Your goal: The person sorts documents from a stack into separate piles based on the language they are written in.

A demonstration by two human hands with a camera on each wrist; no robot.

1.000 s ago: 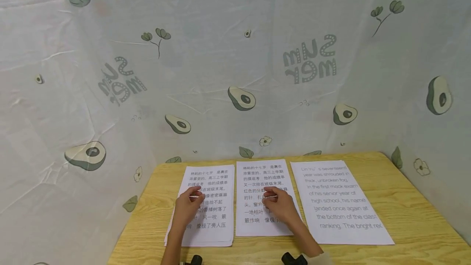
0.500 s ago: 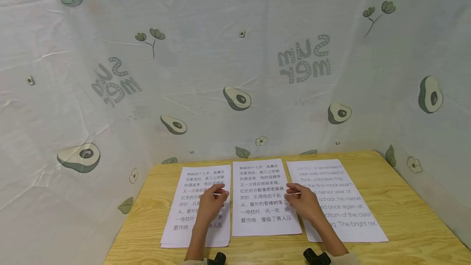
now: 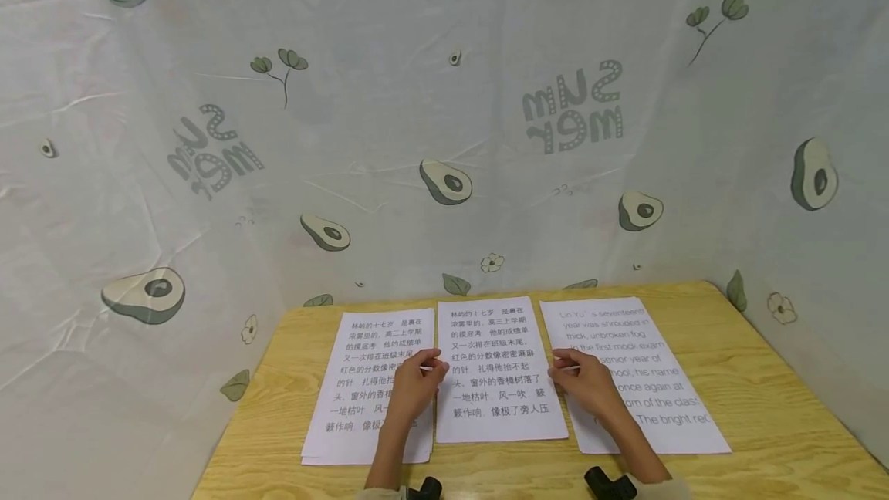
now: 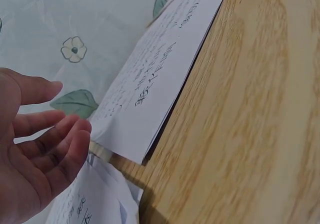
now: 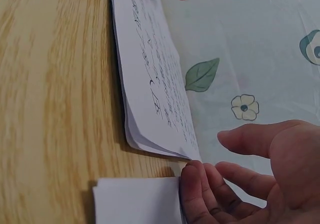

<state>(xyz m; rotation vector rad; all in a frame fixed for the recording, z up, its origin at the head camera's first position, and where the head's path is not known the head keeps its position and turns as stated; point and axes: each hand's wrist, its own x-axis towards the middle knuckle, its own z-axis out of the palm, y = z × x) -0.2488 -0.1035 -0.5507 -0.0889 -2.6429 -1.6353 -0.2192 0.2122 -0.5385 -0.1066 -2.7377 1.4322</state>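
Observation:
Three stacks of printed paper lie side by side on a table. The middle stack [image 3: 496,407] carries Chinese text, as does the left stack [image 3: 340,392]; the right stack [image 3: 674,392] has English text. My left hand [image 3: 415,388] is over the inner edge of the left stack, beside the middle stack's left edge. Its thumb stands apart from loosely bent fingers in the left wrist view, holding nothing. My right hand [image 3: 590,386] is between the middle and right stacks. In the right wrist view its fingertips [image 5: 192,181] are close to the middle stack's corner; contact is unclear.
The wooden table [image 3: 778,423] extends past the stacks on both sides. A pale cloth [image 3: 389,130] printed with avocados and leaves hangs behind and around it. Several sheets in the left stack [image 4: 102,199] are uneven at the edge.
Both hands have moved right: the left from over the left stack to its inner edge, the right from over the middle stack to its right edge. The stacks appear unmoved; the view shifted slightly.

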